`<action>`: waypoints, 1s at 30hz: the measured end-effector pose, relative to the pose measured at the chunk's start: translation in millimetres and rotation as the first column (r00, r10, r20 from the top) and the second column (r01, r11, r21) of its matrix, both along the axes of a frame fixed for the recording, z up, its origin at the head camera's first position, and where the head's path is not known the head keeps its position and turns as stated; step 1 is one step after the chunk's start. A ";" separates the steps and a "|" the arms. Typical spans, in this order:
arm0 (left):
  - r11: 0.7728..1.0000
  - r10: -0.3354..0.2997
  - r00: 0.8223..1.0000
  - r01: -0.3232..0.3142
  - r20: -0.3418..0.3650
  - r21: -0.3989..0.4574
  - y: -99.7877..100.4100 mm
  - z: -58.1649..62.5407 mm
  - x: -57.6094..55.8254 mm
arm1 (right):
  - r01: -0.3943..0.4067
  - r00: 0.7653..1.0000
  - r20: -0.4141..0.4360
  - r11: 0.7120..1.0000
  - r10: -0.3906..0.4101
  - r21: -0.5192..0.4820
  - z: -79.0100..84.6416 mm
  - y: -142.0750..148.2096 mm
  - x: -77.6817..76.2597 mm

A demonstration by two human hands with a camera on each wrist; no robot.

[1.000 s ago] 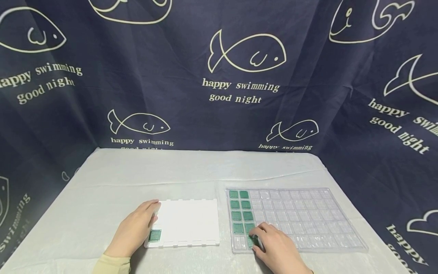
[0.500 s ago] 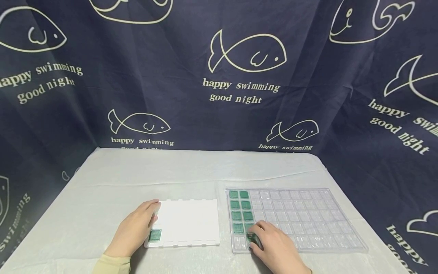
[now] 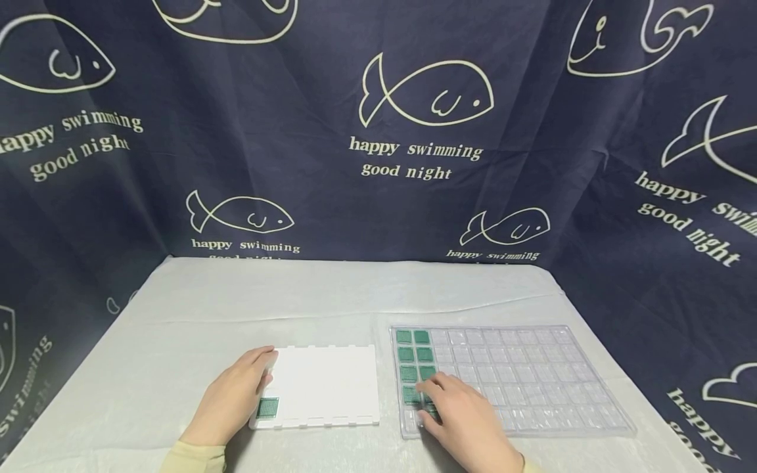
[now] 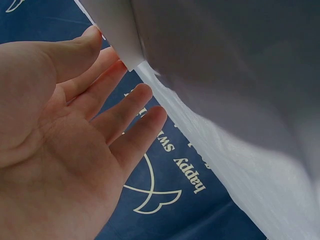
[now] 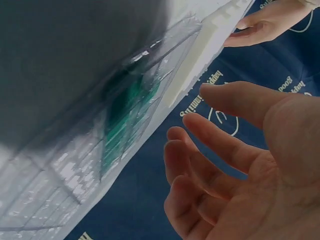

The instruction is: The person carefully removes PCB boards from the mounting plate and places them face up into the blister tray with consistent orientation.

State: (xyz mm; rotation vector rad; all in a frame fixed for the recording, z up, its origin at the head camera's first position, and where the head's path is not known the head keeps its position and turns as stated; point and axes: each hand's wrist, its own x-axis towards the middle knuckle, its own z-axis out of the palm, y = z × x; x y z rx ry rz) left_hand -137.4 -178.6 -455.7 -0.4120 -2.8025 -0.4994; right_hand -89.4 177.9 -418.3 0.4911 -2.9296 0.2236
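My left hand (image 3: 227, 394) lies along the left edge of a white rectangular board (image 3: 325, 384) with notched edges. In the left wrist view its fingers are fairly straight, with thumb, index and middle fingertips at the board's corner. A small green gridded square (image 3: 268, 407) sits at the board's near left corner. Over the lower left of a clear compartment tray (image 3: 532, 381) hovers my right hand (image 3: 464, 417), thumb and index finger apart, with nothing between them in the right wrist view. Several green squares (image 3: 406, 355) fill compartments of the tray's two left columns; the nearest ones are partly hidden by my fingers.
A white cloth covers the table (image 3: 331, 289). The board and tray lie side by side with a narrow gap between them. A dark blue curtain (image 3: 325, 131) with fish drawings hangs behind and along both sides.
My right hand has shifted slightly left and away from me over the tray, its fingertips now over the left column's lower compartments. The left hand and the board have stayed put.
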 end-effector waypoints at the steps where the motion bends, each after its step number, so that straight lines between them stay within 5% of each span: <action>1: 1.000 0.000 1.000 0.000 0.000 -0.001 -0.1 0.1 0.0 | -0.009 1.000 -0.003 1.000 0.009 0.006 0.6 -1.4 -0.6; 13: 1.000 0.001 1.000 -0.001 0.011 -0.011 0.4 1.4 -0.4 | -0.156 0.980 -0.128 0.988 0.155 0.000 2.1 -34.9 -9.7; 20: 1.000 0.005 1.000 -0.005 0.013 -0.009 1.1 1.7 -0.1 | -0.262 0.939 -0.219 0.964 0.267 0.051 5.4 -70.0 -16.3; 30: 1.000 0.002 1.000 -0.002 0.027 -0.013 0.9 2.9 0.4 | -0.346 0.905 -0.217 0.930 0.366 0.125 7.8 -126.3 -23.3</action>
